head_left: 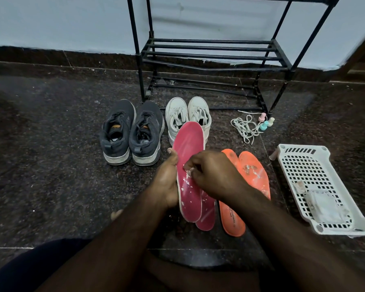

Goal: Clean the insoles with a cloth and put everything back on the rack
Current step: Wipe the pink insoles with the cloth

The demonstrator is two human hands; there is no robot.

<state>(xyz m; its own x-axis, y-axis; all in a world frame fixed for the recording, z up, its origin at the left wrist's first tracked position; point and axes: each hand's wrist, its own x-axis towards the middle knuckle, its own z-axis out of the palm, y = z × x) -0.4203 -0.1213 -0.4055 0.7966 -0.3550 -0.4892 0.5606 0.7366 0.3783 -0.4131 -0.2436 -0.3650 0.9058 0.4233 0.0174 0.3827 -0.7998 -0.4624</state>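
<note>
Head view: left hand (167,182) grips a long pink foam insole (189,165) flecked with white crumbs, raised over the speckled stone floor (51,123). Right hand (211,171) pinches at its surface. Orange insoles (251,175) lie beside.

A home entryway: shoe rack (209,55) against wall, sneakers (133,131) on stone floor.

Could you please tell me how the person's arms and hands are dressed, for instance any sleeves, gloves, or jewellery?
Both forearms are bare up to the bottom edge of the picture, with no sleeve showing. The left hand and the right hand wear no gloves, and no ring, watch or bracelet shows on the parts in view. The only clothing visible is a dark garment at the lower left, over the leg.
</note>
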